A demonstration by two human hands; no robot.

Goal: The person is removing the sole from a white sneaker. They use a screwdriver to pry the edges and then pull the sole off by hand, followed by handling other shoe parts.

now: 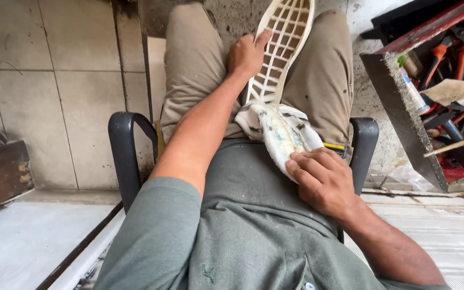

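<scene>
Two hands steadied one white shoe [280, 126] on lap: left hand [247, 53] gripped sole [285, 37], right hand [323, 180] pressed flat w/ fingers on heel.

Sitting in a dark-armed chair [126, 140], gripping a white lattice shoe sole [285, 37] with the left hand [247, 53], pressing the right hand [323, 180] onto its cloth-wrapped heel [280, 131].

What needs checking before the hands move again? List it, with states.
1. Left hand grips the sole: ok.
2. Right hand presses the shoe heel end: ok.
3. Shoe rests on the lap, between the chair arms: ok.
4. Sole seated against the shoe at mid-length: cannot tell.
5. Tool tray beside the right knee, apart from the hands: ok.
</scene>
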